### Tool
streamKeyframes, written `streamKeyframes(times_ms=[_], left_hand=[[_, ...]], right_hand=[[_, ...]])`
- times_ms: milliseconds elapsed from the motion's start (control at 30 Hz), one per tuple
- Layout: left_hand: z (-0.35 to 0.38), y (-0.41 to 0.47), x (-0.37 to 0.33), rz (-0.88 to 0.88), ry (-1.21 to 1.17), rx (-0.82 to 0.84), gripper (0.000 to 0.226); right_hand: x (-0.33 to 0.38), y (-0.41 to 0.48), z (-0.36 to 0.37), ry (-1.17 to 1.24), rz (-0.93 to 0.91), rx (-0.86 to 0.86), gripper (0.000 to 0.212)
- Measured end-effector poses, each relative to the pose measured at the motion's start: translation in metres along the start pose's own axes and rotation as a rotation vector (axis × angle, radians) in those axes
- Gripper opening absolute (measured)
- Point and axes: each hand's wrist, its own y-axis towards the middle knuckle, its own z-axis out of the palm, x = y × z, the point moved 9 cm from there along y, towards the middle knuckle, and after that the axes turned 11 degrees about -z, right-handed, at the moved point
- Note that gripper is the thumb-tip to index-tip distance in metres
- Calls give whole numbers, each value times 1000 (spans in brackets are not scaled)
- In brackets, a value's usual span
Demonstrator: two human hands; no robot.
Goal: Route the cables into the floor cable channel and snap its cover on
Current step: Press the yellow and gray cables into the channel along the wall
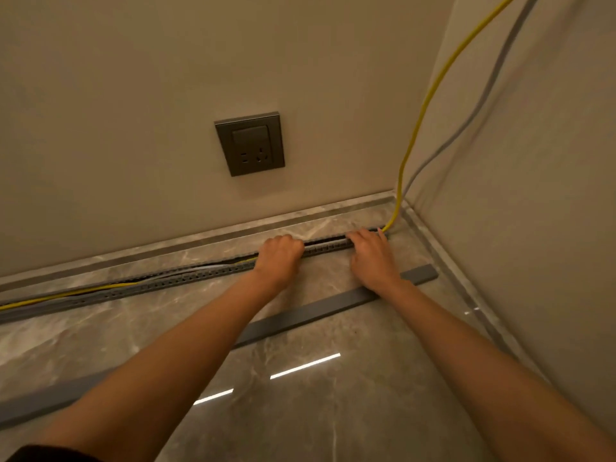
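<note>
The floor [300, 411] was glossy veined marble, mirroring ceiling lights. The channel [166, 283] and its cover [300, 316] looked matt grey plastic; the walls [133, 95] were matt.

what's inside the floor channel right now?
Left of the left hand, the yellow cable and a grey cable lie in the open channel. Between the hands it looks dark; contents unclear. Both hands cover their sections. The cover lies apart on the floor.

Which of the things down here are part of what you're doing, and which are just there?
Part of the job: channel, yellow cable, grey cable, cover lying loose on the floor, left hand and right hand pressing at the channel.

Just there: wall socket, skirting, floor.
</note>
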Motion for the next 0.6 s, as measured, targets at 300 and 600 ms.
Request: streamKeyframes(times_ms=[300,600], left_hand=[[-4,16,-23,55,48,-11,23],[-6,23,-20,50,28,22,21]], right_hand=[[-47,-5,-13,-48,97,-29,48],[-68,-11,0,-217,179,162,64]])
